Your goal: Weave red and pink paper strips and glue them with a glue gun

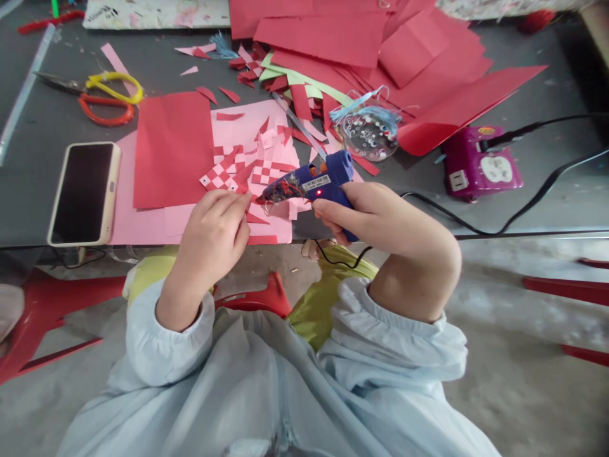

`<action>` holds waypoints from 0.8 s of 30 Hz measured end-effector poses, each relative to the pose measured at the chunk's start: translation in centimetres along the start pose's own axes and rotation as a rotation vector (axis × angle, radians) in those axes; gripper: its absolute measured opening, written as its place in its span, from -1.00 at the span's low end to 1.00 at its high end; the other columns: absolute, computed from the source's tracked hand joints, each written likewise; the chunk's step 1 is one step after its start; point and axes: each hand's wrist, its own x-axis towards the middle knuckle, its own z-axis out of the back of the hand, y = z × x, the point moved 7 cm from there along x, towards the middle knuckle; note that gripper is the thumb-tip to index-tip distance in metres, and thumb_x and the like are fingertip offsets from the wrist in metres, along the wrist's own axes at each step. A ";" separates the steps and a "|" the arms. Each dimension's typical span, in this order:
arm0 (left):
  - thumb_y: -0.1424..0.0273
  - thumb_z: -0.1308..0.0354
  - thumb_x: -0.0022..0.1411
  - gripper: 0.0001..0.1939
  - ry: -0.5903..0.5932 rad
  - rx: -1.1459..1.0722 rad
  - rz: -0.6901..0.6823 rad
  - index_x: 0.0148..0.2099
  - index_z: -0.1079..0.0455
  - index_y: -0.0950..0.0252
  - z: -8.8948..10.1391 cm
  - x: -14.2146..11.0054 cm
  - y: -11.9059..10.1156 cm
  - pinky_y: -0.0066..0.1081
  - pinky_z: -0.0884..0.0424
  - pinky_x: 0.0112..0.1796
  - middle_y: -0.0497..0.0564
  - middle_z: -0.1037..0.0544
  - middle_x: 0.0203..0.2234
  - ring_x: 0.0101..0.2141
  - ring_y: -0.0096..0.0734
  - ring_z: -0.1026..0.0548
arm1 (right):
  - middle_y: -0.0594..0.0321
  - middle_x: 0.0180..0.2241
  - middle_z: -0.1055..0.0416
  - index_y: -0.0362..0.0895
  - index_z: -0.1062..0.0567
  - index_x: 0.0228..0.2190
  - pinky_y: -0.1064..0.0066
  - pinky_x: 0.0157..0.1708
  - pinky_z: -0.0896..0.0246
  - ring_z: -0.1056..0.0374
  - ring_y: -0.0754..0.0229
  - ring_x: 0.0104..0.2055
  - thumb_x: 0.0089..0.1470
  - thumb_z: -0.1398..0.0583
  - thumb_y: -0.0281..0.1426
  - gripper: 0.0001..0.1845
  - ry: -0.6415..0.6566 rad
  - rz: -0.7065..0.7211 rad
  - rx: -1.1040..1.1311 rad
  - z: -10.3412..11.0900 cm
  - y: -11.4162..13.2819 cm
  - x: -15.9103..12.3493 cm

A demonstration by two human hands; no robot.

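My right hand is wrapped round the grip of a blue hot glue gun, whose red light is lit. Its nozzle points left, close to the fingertips of my left hand. Those fingers are bent together over a small red paper piece, mostly hidden by the hand. Just beyond lie woven red and pink checkered paper pieces, one with a small googly eye. Pink sheets and a red paper sheet are spread beneath and beside them.
Scissors and a phone lie at the left. Behind are piled red papers and a clear dish of googly eyes with blue tassels. A purple power strip stands at the right, its black cord running along the table edge.
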 end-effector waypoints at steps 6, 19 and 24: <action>0.49 0.05 0.44 -0.61 0.013 -0.006 0.011 0.18 -0.47 0.45 -0.1 0.0 0.2 -0.07 -0.48 0.10 0.17 -0.65 -0.02 0.03 -0.11 -0.53 | 0.33 -0.70 -0.34 -0.04 -0.24 -0.66 0.36 -0.48 -0.11 -0.21 0.30 -0.61 0.29 -0.14 -0.21 -0.51 -0.006 -0.015 -0.025 0.0 0.1 -0.1; 0.49 0.07 0.44 -0.60 0.030 -0.023 0.033 0.18 -0.47 0.45 -0.1 0.0 0.3 -0.08 -0.48 0.10 0.17 -0.66 -0.03 0.03 -0.12 -0.54 | 0.33 -0.69 -0.34 -0.03 -0.23 -0.62 0.35 -0.47 -0.14 -0.23 0.27 -0.60 0.28 -0.15 -0.18 -0.53 -0.026 -0.062 -0.024 0.1 -0.3 0.0; 0.50 0.05 0.43 -0.61 0.032 -0.021 0.042 0.17 -0.48 0.41 -0.2 0.0 0.5 -0.10 -0.48 0.10 0.14 -0.66 -0.02 0.03 -0.13 -0.55 | 0.35 -0.71 -0.32 -0.03 -0.25 -0.62 0.37 -0.54 -0.07 -0.19 0.30 -0.63 0.25 -0.17 -0.15 -0.55 -0.028 -0.001 0.011 0.4 -0.4 -0.1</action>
